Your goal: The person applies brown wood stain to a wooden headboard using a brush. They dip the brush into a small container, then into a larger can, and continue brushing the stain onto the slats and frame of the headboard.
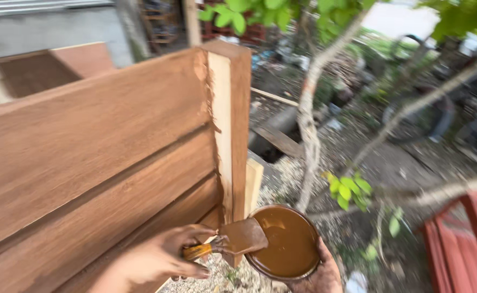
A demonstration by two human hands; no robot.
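Past the work you see a thin bare trunk (307, 116) rising from gravel ground (390, 168), a leafy sprig (349, 191) beside it, red slats (469, 239) lower right, and a grey wall (43, 27) upper left.

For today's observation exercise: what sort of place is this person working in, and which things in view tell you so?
Probably an outdoor yard used for woodwork. A stained plank panel stands on gravel ground, tree branches and green leaves grow close by, and the hands hold a brush and a tin of brown stain.
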